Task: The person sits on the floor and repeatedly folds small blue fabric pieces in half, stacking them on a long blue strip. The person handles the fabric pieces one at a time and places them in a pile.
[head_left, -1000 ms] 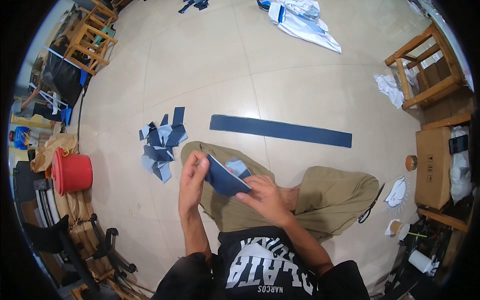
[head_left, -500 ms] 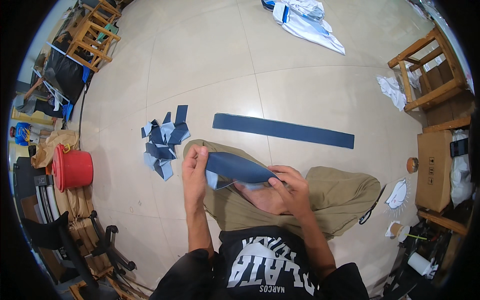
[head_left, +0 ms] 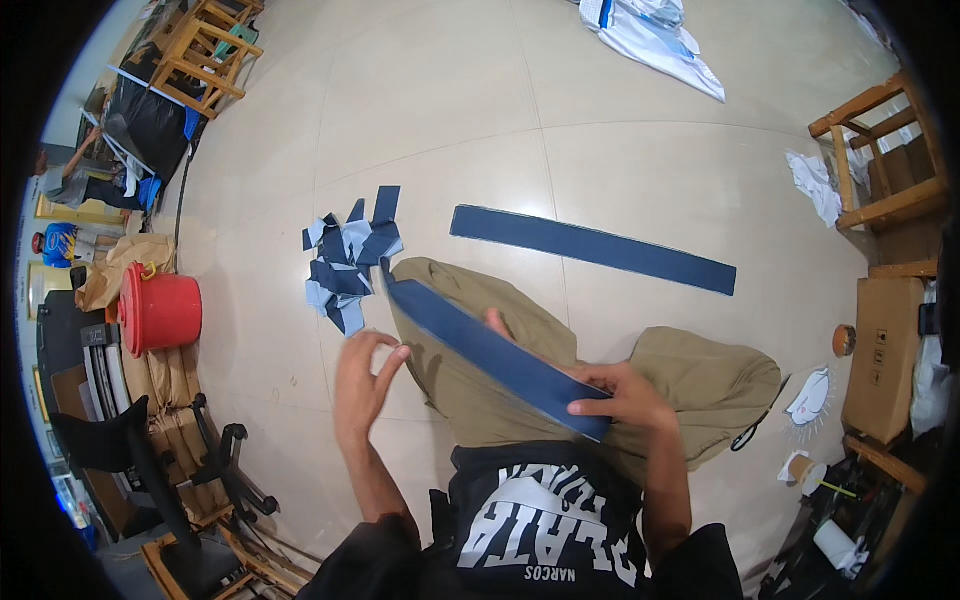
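A long dark blue strip (head_left: 485,345) lies slantwise over my khaki-trousered legs. My right hand (head_left: 630,398) pinches its near right end between thumb and fingers; its far left end reaches toward a pile of blue scraps. My left hand (head_left: 368,385) is off the strip, left of my leg, with thumb and fingers apart and nothing in them. A second dark blue strip (head_left: 595,250) lies flat on the floor beyond my knees. The scrap pile (head_left: 345,270), in dark and light blue pieces, sits just past my left hand.
A red lidded bucket (head_left: 165,312) and a black office chair (head_left: 150,465) stand at the left. On the right are a wooden stool (head_left: 890,205), a cardboard box (head_left: 882,355) and a roll of tape (head_left: 844,340). A white-and-blue bundle (head_left: 665,45) lies on the far floor.
My left hand has let go and moved down and left. The strip, bowed between both hands before, now stretches out over my legs, while my right hand has shifted right and slightly nearer.
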Motion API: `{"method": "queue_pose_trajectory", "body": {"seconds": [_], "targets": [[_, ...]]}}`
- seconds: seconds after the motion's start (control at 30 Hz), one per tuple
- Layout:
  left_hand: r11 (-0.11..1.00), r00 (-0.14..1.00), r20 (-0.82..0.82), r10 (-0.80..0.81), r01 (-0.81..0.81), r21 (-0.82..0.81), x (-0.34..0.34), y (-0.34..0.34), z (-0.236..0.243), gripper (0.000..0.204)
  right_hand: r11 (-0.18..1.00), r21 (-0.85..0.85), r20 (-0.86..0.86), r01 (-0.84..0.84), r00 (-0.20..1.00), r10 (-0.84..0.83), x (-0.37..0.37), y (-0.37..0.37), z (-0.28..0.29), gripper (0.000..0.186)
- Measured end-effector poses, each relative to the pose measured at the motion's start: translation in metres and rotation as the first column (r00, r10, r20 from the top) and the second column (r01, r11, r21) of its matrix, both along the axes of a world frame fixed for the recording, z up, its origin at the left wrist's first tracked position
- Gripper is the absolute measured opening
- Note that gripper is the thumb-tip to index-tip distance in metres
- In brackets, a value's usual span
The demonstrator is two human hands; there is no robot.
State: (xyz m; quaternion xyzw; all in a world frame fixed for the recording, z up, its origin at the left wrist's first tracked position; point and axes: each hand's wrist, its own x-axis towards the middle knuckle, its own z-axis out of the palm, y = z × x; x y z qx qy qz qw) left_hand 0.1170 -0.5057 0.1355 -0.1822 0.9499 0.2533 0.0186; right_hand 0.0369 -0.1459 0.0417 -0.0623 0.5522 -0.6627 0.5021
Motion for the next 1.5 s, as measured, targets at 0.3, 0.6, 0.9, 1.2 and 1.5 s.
{"method": "queue_pose_trajectory", "body": {"seconds": [0.3, 0.6, 0.9, 1.2, 1.5], "targets": [[-0.282, 0.967, 0.211, -0.146, -0.245, 0.928, 0.002, 0.135, -0.106, 0.055, 1.0, -0.008, 0.157, 0.006, 0.988, -0.005, -0.008, 0.01, 0.038, 0.029], [0.034, 0.782, 0.07, 0.619, -0.116, 0.993, -0.048, 0.013, -0.085, 0.046, 0.993, 0.117, 0.104, -0.006, 0.995, -0.006, 0.007, 0.072, 0.039, 0.028], [0.489, 0.903, -0.114, 0.415, -0.115, 0.865, -0.101, -0.026, -0.097, 0.04, 0.803, 0.496, -0.334, 0.331, 0.926, -0.176, -0.054, 0.172, 0.016, 0.02], [0.929, 0.969, -0.244, -0.04, 0.126, 0.348, -0.21, -0.015, -0.197, 0.029, 0.574, 0.464, -0.769, 0.675, 0.628, -0.117, -0.142, 0.19, -0.106, 0.024], [0.975, 0.995, -0.079, 0.057, -0.038, 0.217, -0.206, -0.032, -0.23, 0.026, 0.507, 0.378, -0.786, 0.775, 0.558, -0.267, -0.132, 0.196, -0.132, 0.044]]}}
